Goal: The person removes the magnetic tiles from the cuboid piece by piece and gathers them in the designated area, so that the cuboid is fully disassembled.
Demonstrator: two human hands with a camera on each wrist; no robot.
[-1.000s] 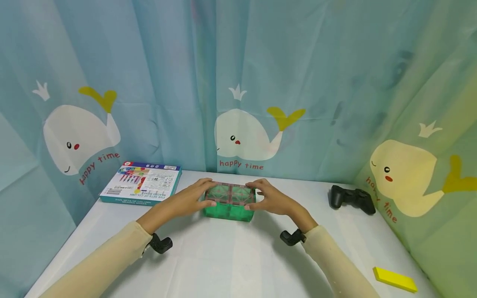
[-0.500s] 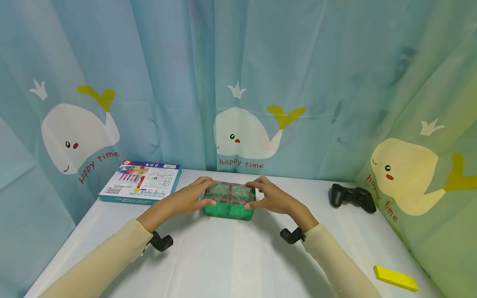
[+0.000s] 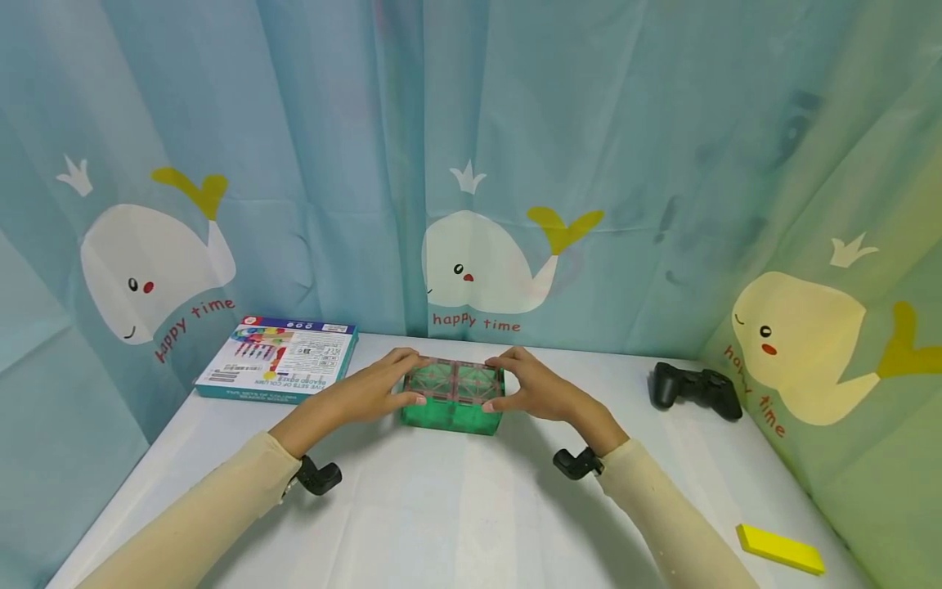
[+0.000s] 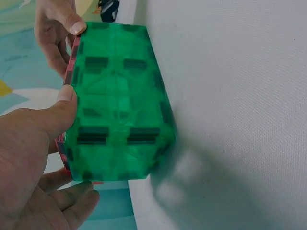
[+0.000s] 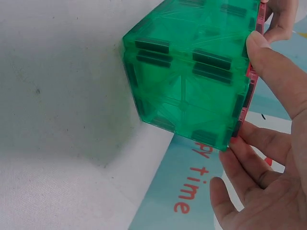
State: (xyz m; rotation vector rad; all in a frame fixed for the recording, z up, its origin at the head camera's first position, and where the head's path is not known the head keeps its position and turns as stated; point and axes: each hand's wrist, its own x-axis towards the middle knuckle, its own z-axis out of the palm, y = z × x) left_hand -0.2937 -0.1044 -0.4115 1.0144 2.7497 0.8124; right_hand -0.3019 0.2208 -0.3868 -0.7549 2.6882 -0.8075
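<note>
A box built of translucent magnetic tiles (image 3: pixel 450 416) stands on the white table, with green walls and a pinkish-red top (image 3: pixel 455 381). My left hand (image 3: pixel 377 388) grips its upper left end, thumb on the front edge and fingers towards the back. At the opposite end my right hand (image 3: pixel 537 389) does the same, its thumb on the front top edge. Dark magnet strips show through the green walls (image 4: pixel 115 108) in the left wrist view. In the right wrist view, the green end wall (image 5: pixel 184 98) appears whole, and the lower fingers reach past the red top's edge.
A flat printed toy box (image 3: pixel 278 360) lies at the back left. A black game controller (image 3: pixel 695 391) rests at the right, and a yellow block (image 3: pixel 780 549) lies near the front right. Curtains with whales (image 3: pixel 486 266) hang behind and beside the table.
</note>
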